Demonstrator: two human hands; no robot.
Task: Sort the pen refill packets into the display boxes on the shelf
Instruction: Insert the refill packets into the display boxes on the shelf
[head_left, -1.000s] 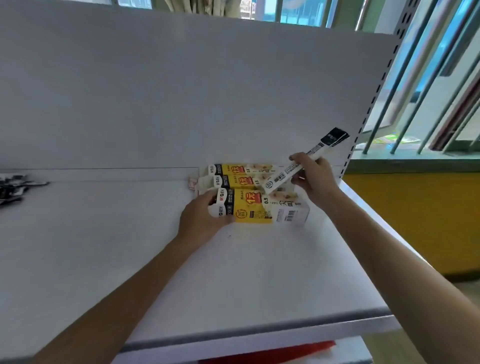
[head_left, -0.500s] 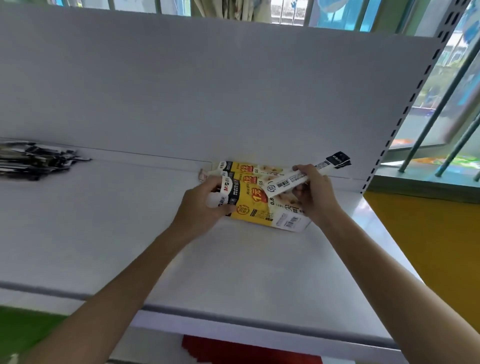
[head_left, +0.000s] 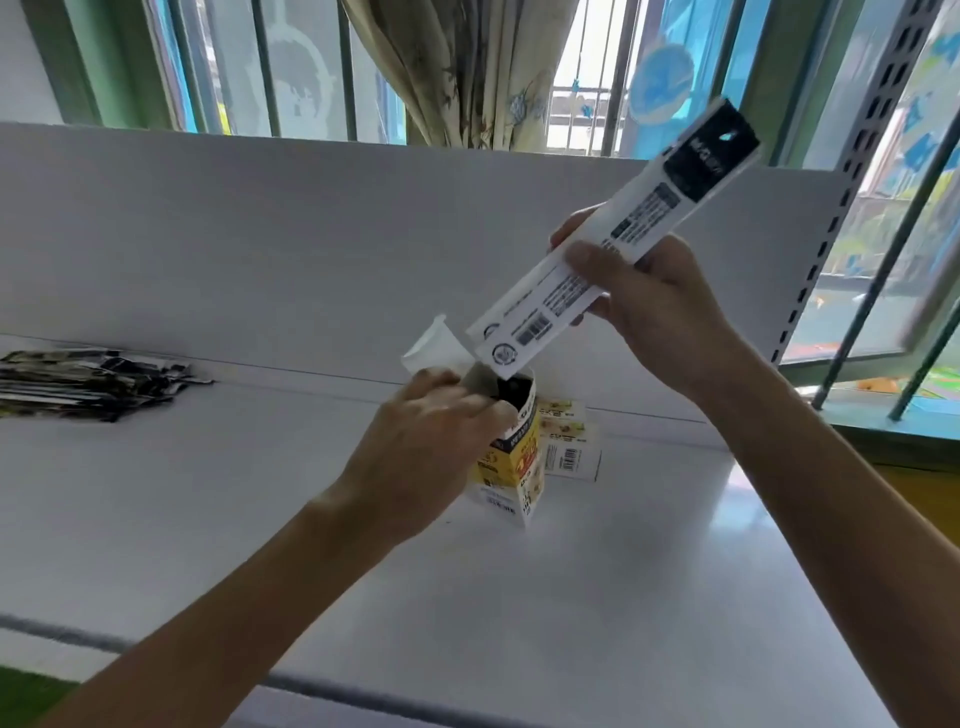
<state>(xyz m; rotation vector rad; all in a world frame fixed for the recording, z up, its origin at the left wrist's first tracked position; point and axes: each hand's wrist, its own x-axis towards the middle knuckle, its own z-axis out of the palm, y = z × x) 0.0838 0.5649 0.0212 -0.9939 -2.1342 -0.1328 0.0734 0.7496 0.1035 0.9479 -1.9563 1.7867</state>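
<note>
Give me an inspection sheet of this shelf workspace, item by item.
Surface: white shelf, bare in front.
Job's things: upright yellow display box, top flap open; white refill packet tilted, its lower end at the box mouth; more yellow boxes lying behind; pile of dark packets at far left.
Clutter: nothing seen.
Grippers: left hand grips the upright box; right hand holds the packet.
Cables: nothing seen.
Surroundings: white back panel, barred window, curtain.

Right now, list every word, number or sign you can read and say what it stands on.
White packet in the right hand: barcode and small print, too blurred to read.
Yellow box held by the left hand: lettering blurred, unreadable.
Boxes behind: barcode only; text unreadable.
</note>
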